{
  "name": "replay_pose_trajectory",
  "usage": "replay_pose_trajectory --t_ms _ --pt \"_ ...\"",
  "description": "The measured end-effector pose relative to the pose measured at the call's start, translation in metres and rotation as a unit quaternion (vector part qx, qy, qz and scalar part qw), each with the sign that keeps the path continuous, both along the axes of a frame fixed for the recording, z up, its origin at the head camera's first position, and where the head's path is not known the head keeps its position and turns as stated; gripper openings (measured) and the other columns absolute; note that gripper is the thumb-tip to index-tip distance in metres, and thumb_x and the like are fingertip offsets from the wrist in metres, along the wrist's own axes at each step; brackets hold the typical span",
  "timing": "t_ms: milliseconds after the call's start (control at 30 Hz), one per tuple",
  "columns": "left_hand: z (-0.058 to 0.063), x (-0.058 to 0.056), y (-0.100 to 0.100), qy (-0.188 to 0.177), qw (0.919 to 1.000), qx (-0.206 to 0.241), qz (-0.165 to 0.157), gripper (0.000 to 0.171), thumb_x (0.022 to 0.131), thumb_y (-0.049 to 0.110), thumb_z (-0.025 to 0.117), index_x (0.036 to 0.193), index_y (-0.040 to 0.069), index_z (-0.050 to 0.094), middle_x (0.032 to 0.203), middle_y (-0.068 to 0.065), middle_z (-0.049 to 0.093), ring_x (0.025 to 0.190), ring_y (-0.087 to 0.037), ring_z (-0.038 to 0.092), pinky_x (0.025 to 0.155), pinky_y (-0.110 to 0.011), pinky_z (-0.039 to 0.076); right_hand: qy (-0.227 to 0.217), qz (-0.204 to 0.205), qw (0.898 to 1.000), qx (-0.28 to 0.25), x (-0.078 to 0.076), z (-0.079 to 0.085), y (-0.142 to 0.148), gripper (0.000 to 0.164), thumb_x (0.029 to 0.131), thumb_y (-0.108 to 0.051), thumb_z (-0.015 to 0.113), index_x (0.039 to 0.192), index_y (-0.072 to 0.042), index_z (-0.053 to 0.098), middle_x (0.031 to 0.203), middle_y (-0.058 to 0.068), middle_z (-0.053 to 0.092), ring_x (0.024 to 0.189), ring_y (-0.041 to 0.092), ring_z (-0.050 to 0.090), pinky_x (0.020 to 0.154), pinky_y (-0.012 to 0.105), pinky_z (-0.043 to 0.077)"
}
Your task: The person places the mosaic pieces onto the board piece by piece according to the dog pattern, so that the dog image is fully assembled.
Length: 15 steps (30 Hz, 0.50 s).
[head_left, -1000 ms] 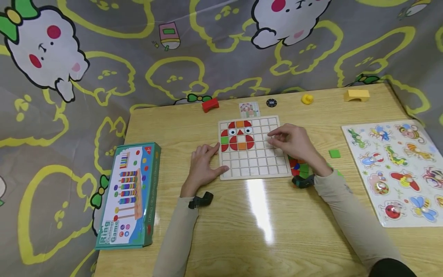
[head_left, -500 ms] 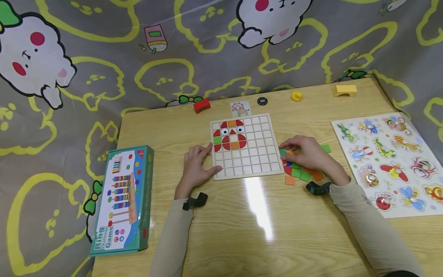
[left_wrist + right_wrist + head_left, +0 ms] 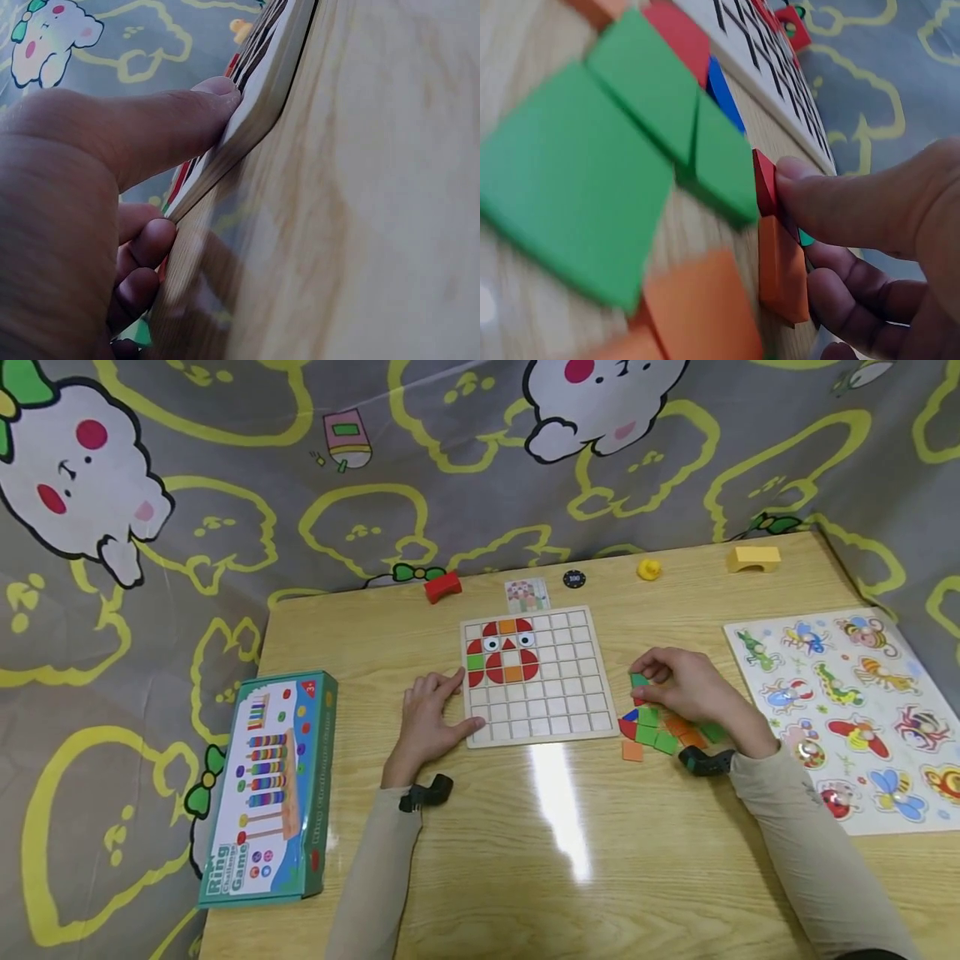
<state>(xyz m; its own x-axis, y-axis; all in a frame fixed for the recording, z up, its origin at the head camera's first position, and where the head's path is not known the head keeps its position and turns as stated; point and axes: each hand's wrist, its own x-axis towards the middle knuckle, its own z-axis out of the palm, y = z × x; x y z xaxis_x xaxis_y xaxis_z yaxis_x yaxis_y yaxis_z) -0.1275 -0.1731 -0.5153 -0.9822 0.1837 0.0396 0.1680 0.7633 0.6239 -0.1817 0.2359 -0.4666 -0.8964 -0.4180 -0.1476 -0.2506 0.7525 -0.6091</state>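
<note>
A pale wooden grid board point(image 3: 551, 703) bears red, orange and green tiles forming a face with two eyes near its upper left. My left hand point(image 3: 429, 718) rests at the board's left edge, thumb on the rim and fingertips against the side, as the left wrist view shows. To the board's right, my right hand point(image 3: 688, 687) bends over loose tiles. Its thumb presses a red tile point(image 3: 764, 182), with the fingers curled opposite; an orange tile point(image 3: 781, 274) lies right beside them. A teal tile point(image 3: 637, 679) shows at the fingertips. Green tiles point(image 3: 574, 180) fill the right wrist view's foreground.
A picture card point(image 3: 527, 596), a black chip point(image 3: 574, 578), a red block point(image 3: 442, 587), a yellow duck point(image 3: 648, 569) and a yellow arch block point(image 3: 753, 558) line the back. An insect puzzle board point(image 3: 813, 643) lies right; a Ring Game box point(image 3: 270, 785) lies left.
My right hand has gone from over the board's right side to the loose tiles, then moved a little further right, the teal tile shifting with it. My left hand stays at the board's edge.
</note>
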Motion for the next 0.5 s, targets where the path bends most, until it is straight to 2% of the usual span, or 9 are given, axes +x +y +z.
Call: replay_pose_trajectory --t_ms 200,333,500 --pt "-0.001 -0.002 -0.002 0.002 1.0 -0.009 -0.003 0.088 0.078 0.056 0.076 0.151 0.022 0.042 0.113 0.001 0.048 0.103 -0.019 0.037 0.086 -0.036 0.024 0.005 -0.028 1.0 -0.003 -0.004 0.001 0.011 0.03 0.087 -0.025 0.077 0.111 -0.008 0.068 0.099 0.009 0.065 0.084 0.02 0.06 0.072 0.025 0.045" --pt "-0.002 -0.002 -0.002 0.003 0.9999 -0.009 -0.003 0.089 0.077 0.057 0.077 0.151 0.022 0.042 0.112 0.0 0.048 0.102 -0.02 0.037 0.086 -0.037 0.024 0.039 -0.03 0.999 -0.01 -0.002 0.002 0.018 0.032 0.09 -0.022 0.073 0.118 -0.008 0.068 0.099 0.007 0.067 0.084 0.021 0.063 0.071 0.024 0.045" --pt "-0.002 -0.001 -0.001 0.003 0.9999 -0.011 -0.006 0.09 0.077 0.058 0.076 0.152 0.022 0.042 0.112 0.0 0.047 0.102 -0.02 0.037 0.085 -0.037 0.024 0.09 -0.048 0.995 -0.003 0.009 0.007 0.038 0.031 0.09 -0.02 0.073 0.119 -0.01 0.068 0.096 0.005 0.069 0.083 0.022 0.063 0.072 0.033 0.043"
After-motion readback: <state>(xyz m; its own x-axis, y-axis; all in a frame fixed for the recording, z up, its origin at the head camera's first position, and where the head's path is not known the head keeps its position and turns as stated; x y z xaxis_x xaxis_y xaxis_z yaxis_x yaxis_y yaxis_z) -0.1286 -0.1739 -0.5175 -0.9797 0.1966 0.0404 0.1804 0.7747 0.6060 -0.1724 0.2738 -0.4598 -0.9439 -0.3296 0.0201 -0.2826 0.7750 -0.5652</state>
